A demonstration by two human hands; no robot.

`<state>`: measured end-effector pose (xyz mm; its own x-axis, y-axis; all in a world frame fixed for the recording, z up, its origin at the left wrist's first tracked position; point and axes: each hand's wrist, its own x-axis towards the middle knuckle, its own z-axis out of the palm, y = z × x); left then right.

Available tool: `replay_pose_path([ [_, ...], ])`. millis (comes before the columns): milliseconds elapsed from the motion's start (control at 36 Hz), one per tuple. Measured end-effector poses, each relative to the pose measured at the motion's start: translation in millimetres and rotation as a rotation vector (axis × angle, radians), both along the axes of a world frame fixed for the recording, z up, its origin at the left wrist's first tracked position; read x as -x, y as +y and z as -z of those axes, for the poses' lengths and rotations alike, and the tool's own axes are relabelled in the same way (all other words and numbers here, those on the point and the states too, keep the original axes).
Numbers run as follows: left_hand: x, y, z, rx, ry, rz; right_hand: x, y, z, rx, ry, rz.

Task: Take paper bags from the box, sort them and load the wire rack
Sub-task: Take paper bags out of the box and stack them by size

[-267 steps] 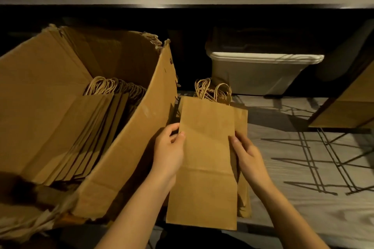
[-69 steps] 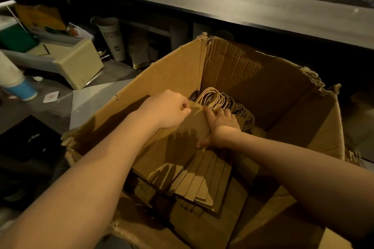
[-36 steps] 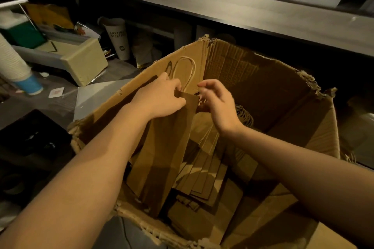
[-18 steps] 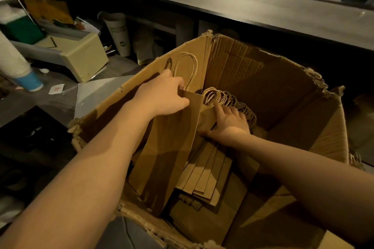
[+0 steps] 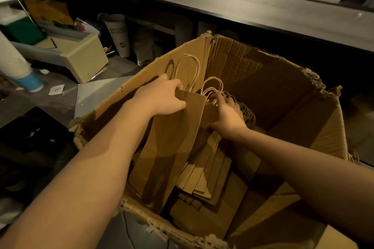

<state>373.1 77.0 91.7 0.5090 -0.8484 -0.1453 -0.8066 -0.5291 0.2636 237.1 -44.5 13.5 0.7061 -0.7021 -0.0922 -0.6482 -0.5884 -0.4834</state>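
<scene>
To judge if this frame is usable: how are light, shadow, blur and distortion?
Head view: dim, warm light. The forearm shades the paper bag in the left hand; the stacked bags the right hand grips lie darker; floor left of the box is nearly black. Same view: the wide lens stretches both forearms; the cup stack looks soft.

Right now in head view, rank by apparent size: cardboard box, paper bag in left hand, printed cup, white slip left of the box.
1. cardboard box
2. paper bag
3. printed cup, farther off, so true size unsure
4. white slip
</scene>
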Motion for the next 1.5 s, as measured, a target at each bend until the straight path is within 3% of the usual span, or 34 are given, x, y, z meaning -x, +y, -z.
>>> replay_pose_path([
  [83,0.1,2.1,1.4,0.004,0.000,0.002,-3.8,0.6,-14.4,-0.248,-0.228,-0.038],
  [222,1.9,7.2,3.0,0.033,0.023,-0.007,-0.8,9.7,-54.5,-0.451,-0.483,-0.160],
  [333,4.2,9.5,3.3,0.077,0.064,-0.019,5.8,17.8,-75.3,-0.847,-0.548,-0.190],
  [389,6.6,10.9,3.4,0.105,0.103,-0.032,9.6,19.8,-78.7,-0.921,-0.513,-0.207],
  [472,12.4,11.8,3.3,0.135,0.119,-0.059,13.8,23.4,-80.3,-0.861,-0.468,-0.225],
  [556,20.1,11.2,-1.4,0.158,0.104,-0.070,18.3,32.6,-83.7,-0.654,-0.393,-0.260],
  [639,31.2,9.4,-9.1,0.229,0.083,-0.048,27.2,38.1,-83.2,-0.593,-0.433,-0.224],
  [833,69.4,5.4,-19.6,0.436,0.052,0.044,64.7,41.4,-89.5,-0.729,-0.618,-0.085],
  [1111,114.0,-8.4,-50.0,0.317,0.145,0.003,154.6,12.5,-110.0,-0.892,-1.032,0.191],
  [1194,135.7,-17.6,-64.4,0.346,0.126,0.034,183.1,2.3,-117.3,-0.843,-1.122,0.235],
  [1500,249.5,-76.3,-99.3,0.548,0.441,0.256,292.3,-26.1,-118.0,-0.801,-1.445,0.548],
])
